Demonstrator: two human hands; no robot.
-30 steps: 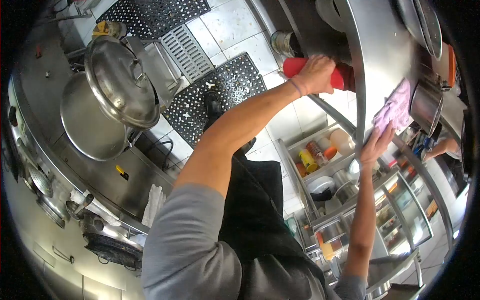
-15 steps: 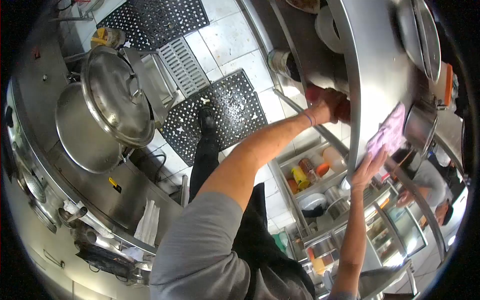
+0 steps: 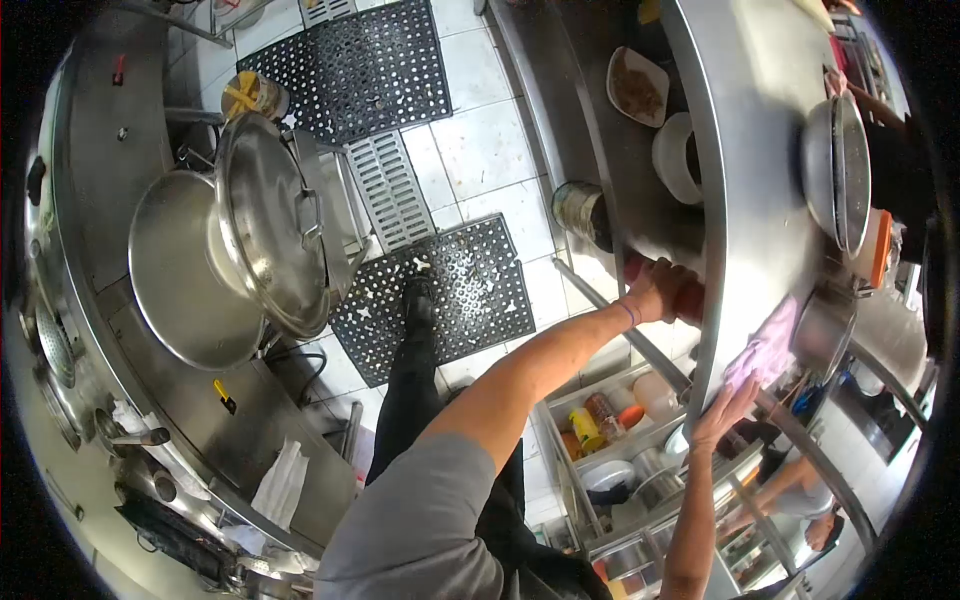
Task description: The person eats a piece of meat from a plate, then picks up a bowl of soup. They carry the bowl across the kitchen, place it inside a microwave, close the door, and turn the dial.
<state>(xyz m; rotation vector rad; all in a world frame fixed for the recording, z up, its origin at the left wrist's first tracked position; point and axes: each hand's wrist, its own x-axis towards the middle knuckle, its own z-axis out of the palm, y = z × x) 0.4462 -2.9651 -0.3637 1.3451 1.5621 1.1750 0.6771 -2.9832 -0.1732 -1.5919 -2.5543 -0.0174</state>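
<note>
My left hand [image 3: 658, 290] is closed around a red cylindrical container [image 3: 690, 302] beside the lower shelf, under the edge of the steel counter [image 3: 745, 150]. The fingers and the counter edge cover part of the container. On the counter top, my right hand [image 3: 725, 412] lies with its fingers stretched out against a crumpled pink cloth [image 3: 768, 345]. A steel pot [image 3: 825, 328] stands close beyond the cloth.
Metal pans [image 3: 838, 175] sit farther along the counter. The shelf below holds a white bowl [image 3: 676, 158] and a food dish [image 3: 637, 87]. On the left are a large pot [image 3: 190, 270] and its lid [image 3: 270, 225]. A co-worker [image 3: 805, 490] is at the lower right.
The view has shifted, so the counter and pans appear lower. My left hand has carried the red container rightward, closer in under the counter edge. My right hand stays at the pink cloth.
</note>
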